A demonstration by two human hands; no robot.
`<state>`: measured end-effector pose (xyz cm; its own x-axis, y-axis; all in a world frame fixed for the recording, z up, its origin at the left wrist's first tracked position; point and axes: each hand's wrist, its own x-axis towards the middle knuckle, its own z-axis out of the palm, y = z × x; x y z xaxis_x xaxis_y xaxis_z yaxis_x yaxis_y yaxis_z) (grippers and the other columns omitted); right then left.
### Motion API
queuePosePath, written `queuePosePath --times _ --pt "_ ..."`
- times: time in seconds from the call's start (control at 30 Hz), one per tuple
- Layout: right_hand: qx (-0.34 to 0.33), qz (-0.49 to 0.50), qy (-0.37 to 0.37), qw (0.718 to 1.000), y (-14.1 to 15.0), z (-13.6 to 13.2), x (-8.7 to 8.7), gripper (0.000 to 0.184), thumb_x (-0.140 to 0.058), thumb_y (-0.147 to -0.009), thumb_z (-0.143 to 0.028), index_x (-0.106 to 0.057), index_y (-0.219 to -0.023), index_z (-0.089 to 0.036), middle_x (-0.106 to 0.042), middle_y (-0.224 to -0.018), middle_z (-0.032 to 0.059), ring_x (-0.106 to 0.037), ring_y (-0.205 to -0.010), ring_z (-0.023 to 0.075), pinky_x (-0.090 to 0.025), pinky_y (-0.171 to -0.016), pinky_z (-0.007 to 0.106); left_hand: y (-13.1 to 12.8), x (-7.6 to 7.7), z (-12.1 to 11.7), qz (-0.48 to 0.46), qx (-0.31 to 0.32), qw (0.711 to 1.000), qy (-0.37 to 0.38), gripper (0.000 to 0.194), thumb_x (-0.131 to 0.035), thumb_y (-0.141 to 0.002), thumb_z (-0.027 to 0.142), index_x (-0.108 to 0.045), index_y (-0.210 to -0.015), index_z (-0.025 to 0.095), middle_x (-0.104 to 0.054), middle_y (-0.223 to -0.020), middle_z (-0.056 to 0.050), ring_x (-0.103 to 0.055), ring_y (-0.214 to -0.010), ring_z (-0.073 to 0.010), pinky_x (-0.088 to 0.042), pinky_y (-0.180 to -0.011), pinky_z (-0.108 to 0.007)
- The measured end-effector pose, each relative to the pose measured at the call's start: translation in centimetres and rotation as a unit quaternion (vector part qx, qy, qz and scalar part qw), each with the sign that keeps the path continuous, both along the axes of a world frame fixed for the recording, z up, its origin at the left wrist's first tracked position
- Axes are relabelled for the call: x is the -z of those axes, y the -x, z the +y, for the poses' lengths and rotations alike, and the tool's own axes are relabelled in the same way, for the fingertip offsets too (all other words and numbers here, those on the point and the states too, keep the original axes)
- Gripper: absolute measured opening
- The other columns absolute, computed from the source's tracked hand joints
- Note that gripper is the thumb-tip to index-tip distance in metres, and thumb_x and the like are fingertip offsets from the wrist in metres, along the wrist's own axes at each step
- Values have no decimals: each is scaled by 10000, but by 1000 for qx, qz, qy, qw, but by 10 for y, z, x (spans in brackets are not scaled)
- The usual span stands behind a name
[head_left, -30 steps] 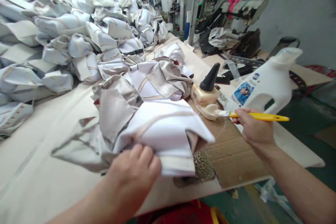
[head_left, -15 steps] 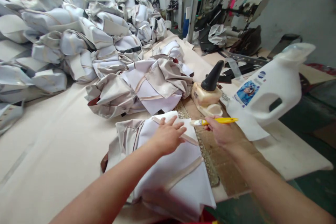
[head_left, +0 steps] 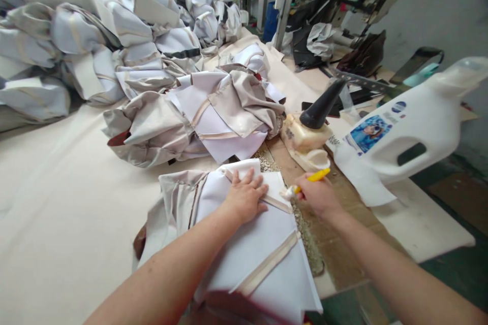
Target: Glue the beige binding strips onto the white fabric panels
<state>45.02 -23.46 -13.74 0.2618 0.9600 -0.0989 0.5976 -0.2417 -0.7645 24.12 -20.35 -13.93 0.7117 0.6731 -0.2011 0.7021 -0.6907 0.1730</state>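
My left hand (head_left: 246, 197) lies flat with fingers spread on a white and beige sewn piece (head_left: 244, 254), near its upper edge. My right hand (head_left: 318, 195) grips a paintbrush (head_left: 318, 175) by its yellow handle. The white-coated bristles rest at the right edge of the piece, just beside a tan strip (head_left: 280, 204). Under that edge lies a brown board (head_left: 324, 244) with a crusted, speckled border. Beyond my right hand stands a cream-coloured glue pot (head_left: 303, 134) with a black cone-shaped part (head_left: 324, 104) on it.
A large white jug (head_left: 415, 122) stands at the right on the table (head_left: 64, 203). Another crumpled white and beige piece (head_left: 213, 117) lies ahead, and a tall heap of similar pieces (head_left: 95, 35) fills the back left. A sewing machine (head_left: 369, 0) is at the back right.
The brush has moved down along the piece's right edge, its handle now tilting upward. My left hand has settled flatter on the piece. The view has shifted slightly.
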Motion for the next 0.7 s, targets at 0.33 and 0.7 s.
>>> queuePosePath --times 0.33,0.7 --pt "84 105 -18 991 15 51 2 173 -472 -705 -241 -505 -537 -217 -576 -475 31 -598 -524 192 -465 -530 277 1 1 0 -22 1 1000 -1 546 -531 -800 526 -459 -1289 295 -373 -1424 -40 -144 -1360 -325 -41 -1027 -664" --pt "42 53 11 998 23 -13 -16 207 -480 -722 -263 -504 -520 -226 -560 -485 5 -550 -513 171 -434 -530 280 3 6 1 -38 1 999 5 548 -527 -803 527 -464 -1291 285 -364 -1429 -45 -139 -1362 -322 -16 -1034 -655"
